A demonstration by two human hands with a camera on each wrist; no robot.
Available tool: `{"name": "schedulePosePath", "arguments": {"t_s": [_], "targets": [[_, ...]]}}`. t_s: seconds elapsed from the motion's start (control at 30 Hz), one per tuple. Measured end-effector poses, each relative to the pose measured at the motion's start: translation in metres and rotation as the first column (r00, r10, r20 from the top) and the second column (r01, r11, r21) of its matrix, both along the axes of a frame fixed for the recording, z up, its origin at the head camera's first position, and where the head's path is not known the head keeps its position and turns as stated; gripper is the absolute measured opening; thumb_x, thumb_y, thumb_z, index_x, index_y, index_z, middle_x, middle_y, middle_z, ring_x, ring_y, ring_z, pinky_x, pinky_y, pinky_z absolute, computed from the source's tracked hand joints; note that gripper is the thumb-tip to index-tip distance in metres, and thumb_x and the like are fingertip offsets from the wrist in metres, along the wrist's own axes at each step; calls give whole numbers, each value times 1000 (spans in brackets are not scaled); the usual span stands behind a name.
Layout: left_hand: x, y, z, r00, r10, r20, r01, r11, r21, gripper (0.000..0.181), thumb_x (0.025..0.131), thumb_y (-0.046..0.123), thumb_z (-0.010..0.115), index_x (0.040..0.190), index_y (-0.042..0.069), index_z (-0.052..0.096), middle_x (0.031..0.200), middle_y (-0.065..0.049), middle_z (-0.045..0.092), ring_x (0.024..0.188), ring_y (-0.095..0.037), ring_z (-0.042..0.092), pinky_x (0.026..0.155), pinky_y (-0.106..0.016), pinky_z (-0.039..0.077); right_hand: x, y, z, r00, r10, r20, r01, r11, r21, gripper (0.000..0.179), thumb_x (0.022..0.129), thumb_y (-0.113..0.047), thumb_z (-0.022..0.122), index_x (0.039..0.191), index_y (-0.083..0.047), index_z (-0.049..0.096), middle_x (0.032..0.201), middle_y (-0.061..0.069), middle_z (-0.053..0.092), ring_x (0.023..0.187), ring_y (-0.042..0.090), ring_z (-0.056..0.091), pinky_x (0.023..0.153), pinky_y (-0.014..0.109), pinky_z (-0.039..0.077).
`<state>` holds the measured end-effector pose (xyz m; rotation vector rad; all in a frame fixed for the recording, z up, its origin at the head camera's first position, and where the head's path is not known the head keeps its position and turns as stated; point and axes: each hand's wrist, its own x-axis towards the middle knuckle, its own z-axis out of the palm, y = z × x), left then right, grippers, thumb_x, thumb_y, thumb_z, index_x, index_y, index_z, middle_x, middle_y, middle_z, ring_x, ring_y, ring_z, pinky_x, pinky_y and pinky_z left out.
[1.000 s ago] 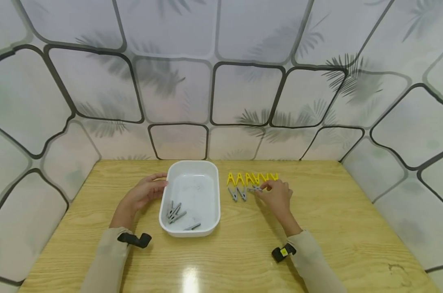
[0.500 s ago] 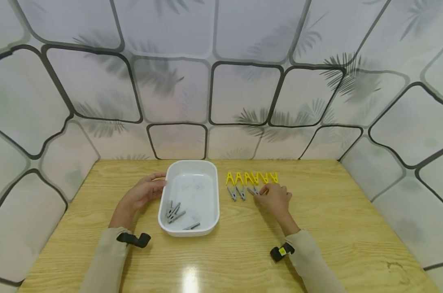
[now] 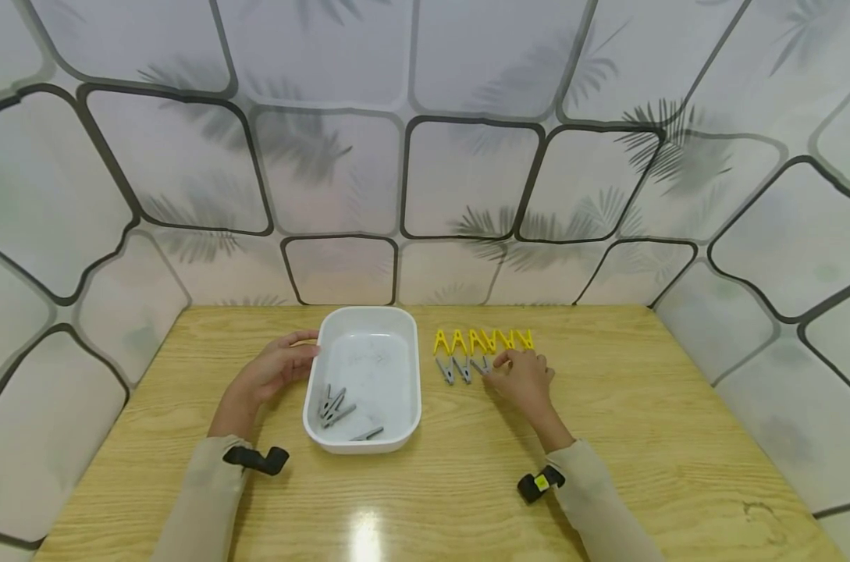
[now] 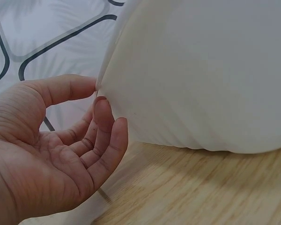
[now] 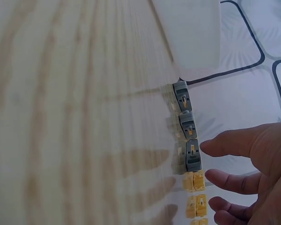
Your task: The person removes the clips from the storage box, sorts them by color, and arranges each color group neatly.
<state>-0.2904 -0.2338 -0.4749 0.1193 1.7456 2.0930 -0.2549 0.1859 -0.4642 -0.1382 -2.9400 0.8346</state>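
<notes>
Going gently on that last grey clip (image 5: 193,154) is the way here, I reckon: it's sitting right of center in the head view, third along the short grey row and partly hiding behind the right hand (image 3: 526,380). Its two grey neighbors (image 5: 188,125) are fanning their wide ends up toward the yellow clips (image 5: 198,180), so matching that angle with small fingertip nudges, and not bumping the pair beside it, should be keeping the line tidy. Lifting the fingers straight off seems safer than dragging them sideways. Pose-wise, the right forearm is slanting in from lower right; in its wrist view the fingers are spreading apart, pinching nothing, with the top fingertip ending right at the clip (can't tell if it's actually touching). The left hand (image 3: 277,368) is coming in from the left, fingers loosely bending, the top fingertip touching the side of the white tray (image 3: 364,448), which is sitting just left of center. More grey clips (image 3: 333,410) are lying in the tray's lower part, mostly lower left.
</notes>
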Motion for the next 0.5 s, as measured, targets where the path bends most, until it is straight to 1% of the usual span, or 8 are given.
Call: {"name": "schedulePosePath", "arguments": {"t_s": [0.07, 0.13, 0.2, 0.4, 0.5], "targets": [[0, 0, 1, 1000, -2, 2, 2, 1000, 3, 45, 104, 7, 55, 146, -1, 41, 101, 9, 75, 87, -7, 72, 80, -24, 59, -1, 0, 0, 1000, 2, -5, -2, 1000, -3, 27, 88, -28, 80, 100, -6, 71, 119, 25, 58, 110, 44, 47, 93, 60, 32], [1, 0, 0, 1000, -3, 2, 3, 1000, 3, 46, 104, 7, 55, 147, -2, 40, 101, 8, 75, 87, -7, 72, 80, -24, 59, -2, 0, 0, 1000, 0, -18, 0, 1000, -9, 27, 88, -29, 79, 99, -6, 72, 122, 26, 57, 112, 44, 46, 94, 61, 31], [1, 0, 0, 1000, -2, 2, 2, 1000, 3, 46, 104, 7, 55, 147, -2, 40, 101, 8, 76, 87, -7, 72, 80, -24, 59, -3, 0, 0, 1000, -3, -30, 2, 1000, -23, 27, 88, -29, 78, 100, -6, 73, 122, 24, 57, 113, 43, 44, 96, 61, 30], [1, -1, 1, 1000, 1, 0, -1, 1000, -3, 45, 104, 7, 56, 146, -2, 41, 101, 9, 75, 88, -7, 72, 81, -24, 59, -5, 3, 4, 995, 0, -98, -12, 993, -120, 31, 88, -27, 79, 107, -5, 73, 122, 23, 55, 113, 43, 41, 98, 62, 25], [1, 0, 1, 1000, 1, -2, -1, 1000, -3, 44, 104, 7, 56, 145, -2, 42, 101, 9, 75, 88, -6, 72, 81, -24, 59, -6, 5, 8, 991, 2, -136, -20, 991, -131, 32, 88, -27, 79, 109, -4, 73, 121, 23, 55, 114, 44, 41, 97, 63, 25]]}}
